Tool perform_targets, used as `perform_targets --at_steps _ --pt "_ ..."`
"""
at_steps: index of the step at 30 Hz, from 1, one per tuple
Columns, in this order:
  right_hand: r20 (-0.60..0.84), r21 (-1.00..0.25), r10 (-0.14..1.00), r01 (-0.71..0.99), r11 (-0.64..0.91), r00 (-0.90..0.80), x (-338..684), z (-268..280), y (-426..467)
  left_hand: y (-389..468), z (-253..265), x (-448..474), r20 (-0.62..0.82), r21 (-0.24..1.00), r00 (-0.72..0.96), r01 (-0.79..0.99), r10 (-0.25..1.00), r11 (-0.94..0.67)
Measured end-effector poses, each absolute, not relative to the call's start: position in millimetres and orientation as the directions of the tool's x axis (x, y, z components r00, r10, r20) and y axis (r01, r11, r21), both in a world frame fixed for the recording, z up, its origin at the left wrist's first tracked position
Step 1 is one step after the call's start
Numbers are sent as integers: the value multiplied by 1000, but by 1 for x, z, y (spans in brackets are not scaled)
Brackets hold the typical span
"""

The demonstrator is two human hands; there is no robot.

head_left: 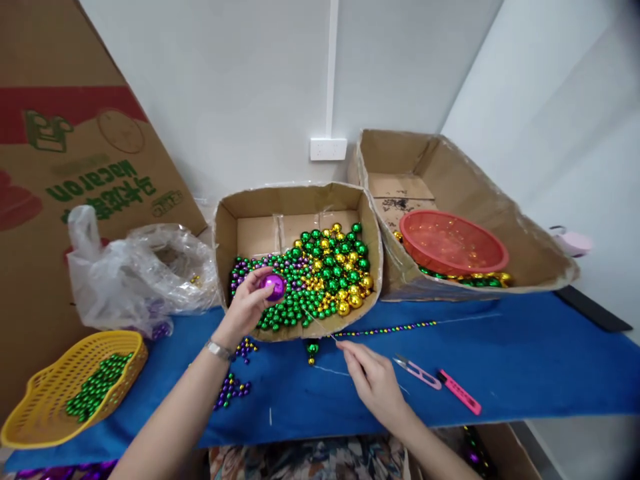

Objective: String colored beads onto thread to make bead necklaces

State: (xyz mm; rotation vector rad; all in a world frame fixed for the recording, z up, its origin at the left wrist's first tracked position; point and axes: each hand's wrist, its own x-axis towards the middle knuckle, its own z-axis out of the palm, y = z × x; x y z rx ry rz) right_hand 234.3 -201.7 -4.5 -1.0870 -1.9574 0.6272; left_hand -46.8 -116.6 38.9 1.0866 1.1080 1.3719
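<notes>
A large shiny purple ball bead (273, 287) is held in the fingers of my left hand (249, 303), above the front of a cardboard box (256, 200). Below it lie loose green beads (285, 313), with purple and gold ones mixed in. My right hand (373, 377) pinches a thin, straight needle (323, 326) just outside the box's front edge; its tip points up to the left, over the beads. Hanging by that edge are a green and a gold bead (312, 349). A strung row of small beads (395, 330) lies behind my right hand.
On the blue cloth (530, 360) lie pink thread snips (419, 372) and a pink cutter (460, 392). A yellow basket (30, 407) with green beads stands left, near plastic bags (107, 280). A second box (480, 180) at right holds a red basin (453, 243). Small purple beads (233, 390) lie loose.
</notes>
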Motion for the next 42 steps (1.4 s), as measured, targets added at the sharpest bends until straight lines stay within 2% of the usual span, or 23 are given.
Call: perform_targets --at_steps 2,4,11,15,18,20,23,27,29,36,42 --pt "429 -687 835 476 549 -344 233 -6 -200 -143 33 -37 -35 938 -48 -346 998 16" --pt "439 -652 815 489 579 -379 232 -7 -199 -159 27 -32 -84 907 -33 -417 996 63" --pt "436 -544 784 565 620 -441 230 -11 -201 -173 19 -33 -103 884 -19 -461 994 83" --pt "441 -444 759 619 648 -478 232 -12 -201 -178 20 -31 -77 914 -13 -400 997 65" --pt "461 -320 724 665 675 -513 233 -17 -202 -184 19 -25 -26 967 -27 -252 999 19" --pt "483 -294 705 662 689 -520 232 -21 -203 -190 19 -18 -12 990 1 -143 1000 12" --pt "494 -405 717 599 691 -492 229 -27 -204 -199 17 -3 -6 994 28 -109 1000 9" --pt "395 -662 791 452 598 -468 228 -30 -207 -208 13 12 -54 962 10 -268 998 55" --pt "355 -727 812 409 552 -464 228 -31 -209 -211 12 16 -88 931 14 -354 996 87" --pt "313 -776 824 372 509 -473 228 -34 -213 -219 13 24 -140 863 24 -487 990 134" --pt "353 -736 812 398 548 -465 229 -38 -216 -224 11 27 -86 913 -52 -403 995 58"
